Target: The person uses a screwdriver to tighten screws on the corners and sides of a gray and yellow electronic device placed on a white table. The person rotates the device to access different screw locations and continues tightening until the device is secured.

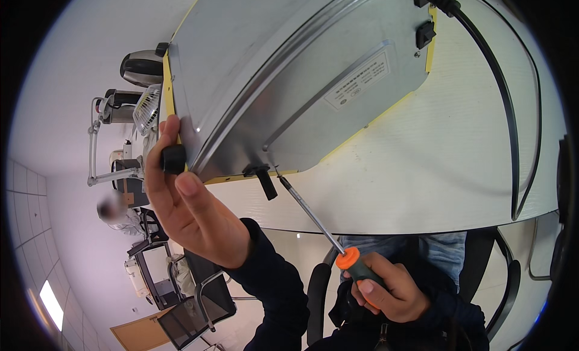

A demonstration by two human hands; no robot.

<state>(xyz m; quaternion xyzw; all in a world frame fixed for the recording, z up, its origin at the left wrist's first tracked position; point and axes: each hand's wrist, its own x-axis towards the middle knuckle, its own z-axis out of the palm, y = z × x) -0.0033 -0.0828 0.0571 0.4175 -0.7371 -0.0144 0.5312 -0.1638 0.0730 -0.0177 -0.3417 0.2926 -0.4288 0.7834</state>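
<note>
A grey metal housing point(241, 55) with yellow edges stands tilted on the white table. My left hand point(193, 212) is at its lower left corner, fingers curled around a black rubber foot point(173, 159) and against the yellow edge. In my right hand point(392, 290) is a screwdriver point(310, 215) with an orange and dark green handle. Its shaft points up and left, and the tip lies close to a small spot on the panel beside a black protruding piece point(265, 182). Whether the tip sits in a screw is too small to tell.
A black power cable point(500, 73) runs from the housing's upper right, near a black rocker switch point(426, 35), looping over the white table point(422, 170). A black chair point(509, 278) surrounds me. Leftward are a person point(123, 215), a mesh chair point(190, 327) and a lamp arm point(92, 140).
</note>
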